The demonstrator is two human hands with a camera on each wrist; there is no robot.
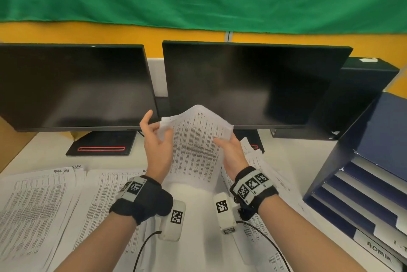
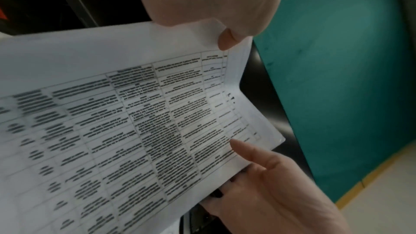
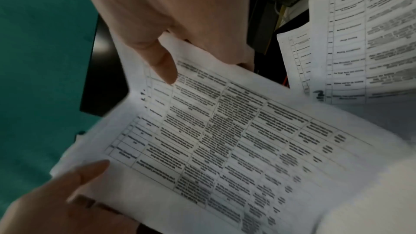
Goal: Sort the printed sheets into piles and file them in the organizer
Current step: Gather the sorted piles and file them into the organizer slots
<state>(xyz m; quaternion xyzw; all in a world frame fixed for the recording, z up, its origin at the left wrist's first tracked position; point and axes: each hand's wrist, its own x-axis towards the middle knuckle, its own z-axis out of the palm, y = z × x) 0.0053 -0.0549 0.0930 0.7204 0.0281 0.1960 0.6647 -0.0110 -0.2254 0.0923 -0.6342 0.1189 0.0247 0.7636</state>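
A printed sheet (image 1: 196, 148) with a dense table of text is held up, bowed, in front of the monitors. My left hand (image 1: 159, 128) pinches its upper left corner, the thumb on the paper edge in the left wrist view (image 2: 223, 42), while the index finger sticks up free. My right hand (image 1: 222, 139) grips the right edge, thumb on the printed face (image 3: 166, 70). Two piles of printed sheets (image 1: 33, 205) (image 1: 103, 194) lie on the desk at the left. A looser spread of sheets (image 1: 266, 172) lies under my right wrist. The dark blue tiered organizer (image 1: 363, 183) stands at the right.
Two dark monitors (image 1: 72, 86) (image 1: 248, 82) stand close behind the raised sheet on black stands. A black box (image 1: 361, 95) sits behind the organizer. Labels, one reading ADMIN (image 1: 378, 249), mark the organizer's lower trays. Wrist cables trail near the front edge.
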